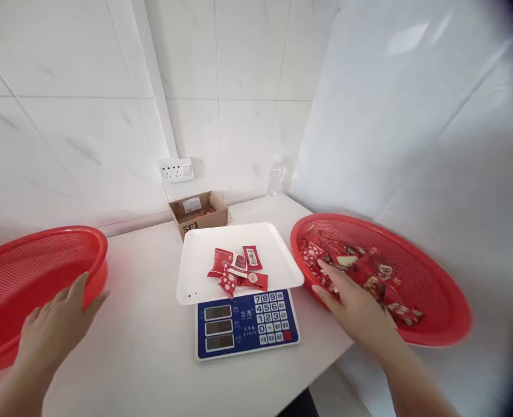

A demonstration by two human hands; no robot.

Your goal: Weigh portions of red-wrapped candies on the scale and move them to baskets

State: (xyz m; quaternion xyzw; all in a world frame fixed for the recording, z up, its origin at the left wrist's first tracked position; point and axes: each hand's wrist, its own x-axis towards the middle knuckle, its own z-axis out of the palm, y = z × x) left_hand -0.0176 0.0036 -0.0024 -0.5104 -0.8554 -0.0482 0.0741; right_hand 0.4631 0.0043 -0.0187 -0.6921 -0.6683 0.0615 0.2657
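My left hand (56, 324) is at the near rim of a red plastic basket (102, 263) on the left, its thumb stretched out apart from the fingers. Whether it bears on the rim I cannot tell. My right hand (356, 307) reaches over the near edge of a second red basket (447, 301), fingers spread and holding nothing. Red-wrapped snack packets (347, 255) lie loose in that basket, partly hidden by the hand. Between the hands, several small red packets (239, 263) rest on the white tray (199, 249) of a blue digital scale (247, 324).
Behind the scale stands an open cardboard box (204, 217) with some red bits inside. A clear plastic bottle (276, 178) is in the back corner, near a wall socket (177, 171). The white table (147, 313) ends at the lower right, and tiled walls close off the back and right.
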